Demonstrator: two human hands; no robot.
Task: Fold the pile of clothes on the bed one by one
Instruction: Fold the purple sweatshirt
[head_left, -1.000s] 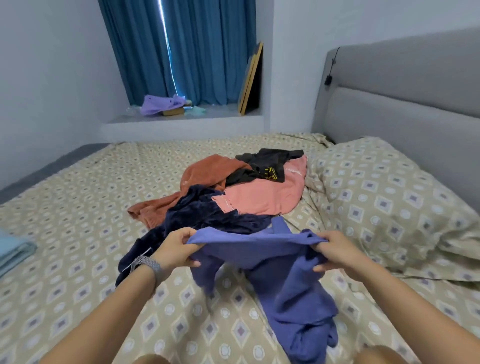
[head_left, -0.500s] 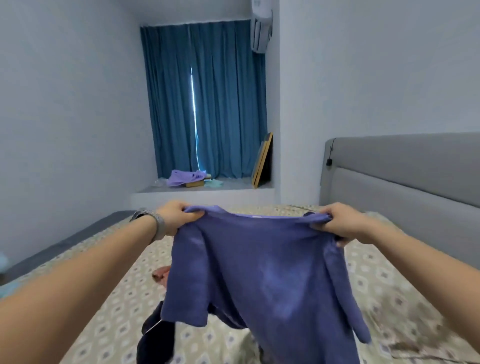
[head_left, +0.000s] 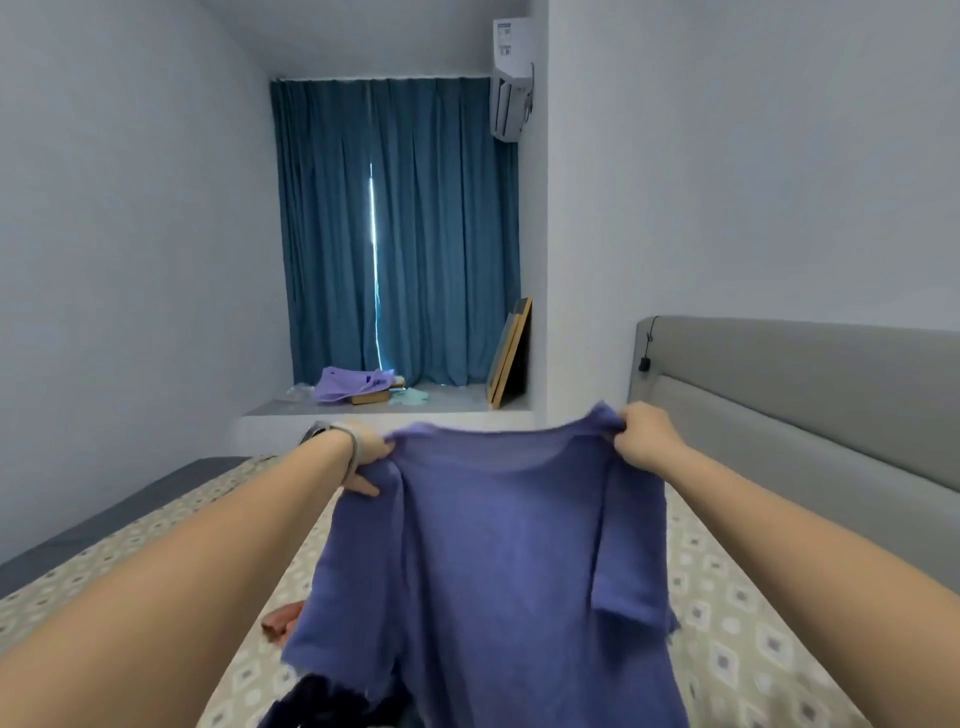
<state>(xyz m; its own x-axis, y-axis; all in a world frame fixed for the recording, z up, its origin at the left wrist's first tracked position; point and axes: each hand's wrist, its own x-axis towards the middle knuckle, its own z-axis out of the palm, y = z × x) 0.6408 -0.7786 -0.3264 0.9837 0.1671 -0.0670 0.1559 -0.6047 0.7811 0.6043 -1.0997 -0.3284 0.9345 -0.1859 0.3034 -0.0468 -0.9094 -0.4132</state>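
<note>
Head view: I see pile (head_left: 311, 701) mostly hidden behind purple T-shirt (head_left: 498, 561), frame centre, hem cut off below. Left hand (head_left: 363, 457), right hand (head_left: 644, 436) pinch its shoulders, shirt hanging spread over bed (head_left: 753, 634).

Purple-blue shirt (head_left: 498, 545), teal curtains (head_left: 400, 234), diamond-patterned beige bedsheet (head_left: 737, 639)

Pale grey walls (head_left: 130, 234); closed blue curtains (head_left: 395, 234) with a thin light slit; white wall air conditioner (head_left: 511, 98); grey padded headboard (head_left: 800, 395); wooden frames (head_left: 511, 358) leaning on window ledge (head_left: 452, 402).
</note>
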